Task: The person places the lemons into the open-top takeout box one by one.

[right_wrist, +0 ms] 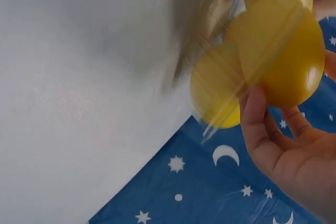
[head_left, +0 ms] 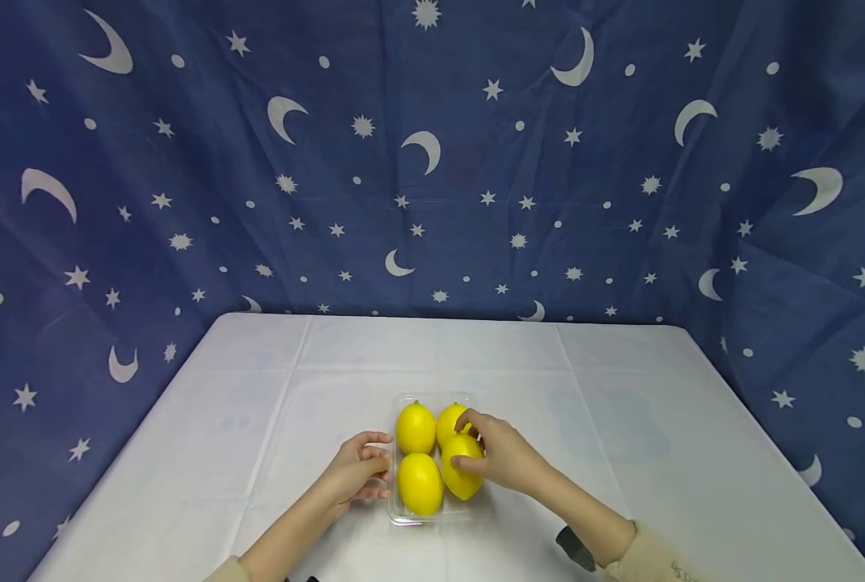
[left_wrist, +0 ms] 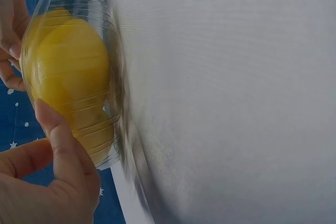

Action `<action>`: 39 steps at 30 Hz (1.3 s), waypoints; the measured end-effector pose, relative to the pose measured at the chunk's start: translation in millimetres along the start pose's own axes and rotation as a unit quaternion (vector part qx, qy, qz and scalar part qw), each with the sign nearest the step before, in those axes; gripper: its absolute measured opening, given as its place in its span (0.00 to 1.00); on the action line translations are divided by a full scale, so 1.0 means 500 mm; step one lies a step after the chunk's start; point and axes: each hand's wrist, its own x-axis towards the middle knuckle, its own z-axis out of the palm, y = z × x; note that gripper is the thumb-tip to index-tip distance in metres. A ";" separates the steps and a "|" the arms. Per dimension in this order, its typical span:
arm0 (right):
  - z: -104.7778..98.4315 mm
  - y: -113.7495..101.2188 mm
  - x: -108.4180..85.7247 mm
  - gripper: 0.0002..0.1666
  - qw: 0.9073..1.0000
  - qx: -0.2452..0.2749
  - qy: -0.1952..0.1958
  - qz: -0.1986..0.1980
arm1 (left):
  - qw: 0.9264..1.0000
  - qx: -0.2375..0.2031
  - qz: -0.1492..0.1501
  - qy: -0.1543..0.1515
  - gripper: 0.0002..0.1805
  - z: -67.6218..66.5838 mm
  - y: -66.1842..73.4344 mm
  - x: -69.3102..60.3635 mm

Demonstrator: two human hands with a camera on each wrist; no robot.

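Note:
A clear plastic tray (head_left: pixel 407 517) holds several yellow lemons. My right hand (head_left: pixel 501 453) grips the near right lemon (head_left: pixel 463 481), its fingers and thumb curled round the sides; in the right wrist view this lemon (right_wrist: pixel 286 51) rises above the tray wall. At the tray's left side is my left hand (head_left: pixel 360 469), fingers spread and fingertips at the edge. The left wrist view shows a fingertip of this hand (left_wrist: pixel 68 177) against the clear wall. Near left lies another lemon (head_left: pixel 420 483), with a lemon (head_left: pixel 415 428) behind it. The far right lemon (head_left: pixel 450 420) is partly hidden.
The tray stands on a white tablecloth (head_left: pixel 316 396) with fold lines. Behind the table hangs a blue curtain (head_left: pixel 469 170) with moons and stars. A dark object (head_left: pixel 574 548) shows beside my right forearm, its kind unclear.

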 end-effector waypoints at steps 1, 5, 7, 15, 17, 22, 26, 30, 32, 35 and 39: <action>0.004 -0.001 -0.001 0.21 1.000 -0.002 -0.001 -0.002 | 1.000 0.000 0.000 -0.001 0.21 0.000 0.000 0.000; 0.013 -0.003 -0.004 0.22 1.000 -0.005 0.002 -0.003 | 1.000 -0.001 0.000 -0.003 0.21 -0.001 -0.001 0.003; 0.017 -0.003 -0.003 0.22 1.000 -0.008 0.003 -0.003 | 1.000 -0.001 0.000 -0.001 0.21 -0.002 -0.001 0.004; 0.037 0.003 -0.003 0.23 0.998 -0.061 0.011 -0.023 | 1.000 0.005 0.005 0.002 0.21 -0.002 -0.003 0.007; 0.045 0.005 -0.004 0.23 0.997 -0.075 0.015 -0.031 | 1.000 0.009 0.007 -0.001 0.21 -0.002 -0.005 0.007; 0.056 0.003 -0.007 0.24 0.992 -0.111 0.026 -0.047 | 1.000 0.013 0.012 -0.008 0.22 -0.004 -0.008 0.007; 0.055 -0.003 -0.007 0.26 0.990 -0.130 0.034 -0.045 | 1.000 0.015 0.015 -0.006 0.22 -0.005 -0.005 0.005; 0.050 -0.006 -0.008 0.27 0.989 -0.136 0.037 -0.040 | 1.000 0.021 0.020 -0.001 0.22 -0.001 -0.001 0.002; 0.048 -0.006 -0.009 0.27 0.990 -0.129 0.038 -0.041 | 0.999 0.027 0.021 0.003 0.22 0.000 -0.001 -0.001; 0.046 -0.003 -0.012 0.25 0.993 -0.108 0.041 -0.039 | 0.999 0.031 0.018 0.010 0.23 -0.001 -0.004 -0.005; 0.042 0.005 -0.019 0.20 0.995 -0.076 0.051 -0.043 | 0.999 0.040 0.014 0.000 0.23 -0.010 -0.010 -0.009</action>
